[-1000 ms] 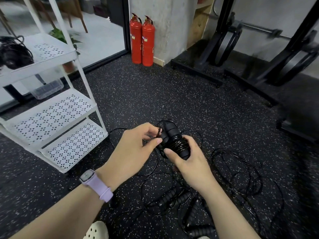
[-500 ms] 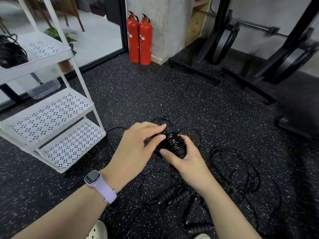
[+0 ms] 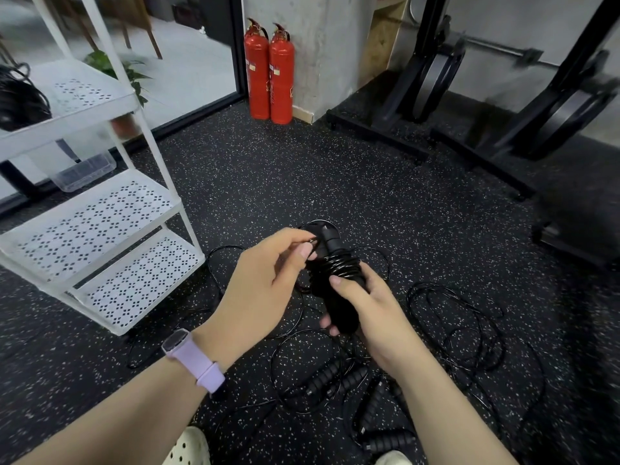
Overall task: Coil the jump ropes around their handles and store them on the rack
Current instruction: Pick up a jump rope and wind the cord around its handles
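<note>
Head view: the right hand [image 3: 372, 307] grips 2 black handles [image 3: 335, 290] held over the floor [image 3: 268, 182], cord wound round their upper half. The left hand [image 3: 265, 290] pinches the cord's loose end [image 3: 313, 243] beside the handle tops. Coiling looks nearly done; next, probably tuck that end, then carry the bundle to the white rack [image 3: 100, 209]. More ropes [image 3: 463, 330] lie tangled below.

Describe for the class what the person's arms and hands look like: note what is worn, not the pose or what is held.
Both forearms are bare, with no sleeves in view. The left wrist wears a smartwatch with a pale lilac case and a matching lilac strap. The left hand and right hand wear no gloves, and no rings show. The nails look short and unpainted.
</note>
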`<state>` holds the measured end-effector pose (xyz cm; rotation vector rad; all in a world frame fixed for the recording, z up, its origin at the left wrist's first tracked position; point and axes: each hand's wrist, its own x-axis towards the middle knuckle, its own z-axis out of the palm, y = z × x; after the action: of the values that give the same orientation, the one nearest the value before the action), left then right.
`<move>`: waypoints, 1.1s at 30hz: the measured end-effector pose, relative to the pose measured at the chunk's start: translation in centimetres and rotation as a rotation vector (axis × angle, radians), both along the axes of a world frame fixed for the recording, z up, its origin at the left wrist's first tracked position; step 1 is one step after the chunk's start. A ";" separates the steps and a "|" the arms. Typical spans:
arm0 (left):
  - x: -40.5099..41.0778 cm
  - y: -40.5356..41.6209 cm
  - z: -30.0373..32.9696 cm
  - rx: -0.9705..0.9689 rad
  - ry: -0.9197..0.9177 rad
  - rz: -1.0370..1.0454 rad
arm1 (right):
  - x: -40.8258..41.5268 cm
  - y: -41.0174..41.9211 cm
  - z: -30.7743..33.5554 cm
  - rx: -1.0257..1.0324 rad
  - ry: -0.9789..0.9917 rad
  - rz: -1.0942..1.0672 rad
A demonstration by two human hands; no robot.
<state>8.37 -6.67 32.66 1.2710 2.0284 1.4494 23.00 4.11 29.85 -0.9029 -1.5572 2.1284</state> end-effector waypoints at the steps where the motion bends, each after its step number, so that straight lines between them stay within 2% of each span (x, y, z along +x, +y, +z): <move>1: -0.1 0.1 0.0 0.006 -0.042 0.027 | -0.1 -0.1 0.0 -0.016 0.014 -0.011; 6: -0.5 0.4 0.0 0.061 -0.304 0.138 | -0.3 0.0 0.5 -0.248 0.160 -0.086; 10: -0.7 0.4 0.0 0.088 -0.406 0.152 | -0.1 0.3 0.4 -0.413 0.260 -0.118; 15: -0.3 0.7 0.2 0.164 -0.484 0.164 | -0.1 0.5 0.3 -0.422 0.264 -0.133; 18: -0.2 0.7 0.6 0.166 -0.422 0.137 | -0.4 0.0 0.2 -0.254 0.194 -0.083; 22: 0.2 0.2 0.7 0.059 -0.220 0.050 | -0.5 -0.7 -0.1 -0.037 0.106 0.007; 25: 0.2 -0.1 0.9 0.029 -0.237 0.048 | -0.3 -0.7 -0.2 0.095 0.031 0.024; 27: 0.3 -0.2 0.9 0.025 -0.201 0.053 | -0.2 -0.6 -0.2 0.108 0.035 0.020; 33: 0.5 0.0 0.5 0.012 0.059 0.052 | -0.1 -0.4 -0.3 0.095 0.040 0.005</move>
<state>8.87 -6.71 33.21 1.2892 2.1087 1.4660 22.92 3.70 29.52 -0.8209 -1.6265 2.0441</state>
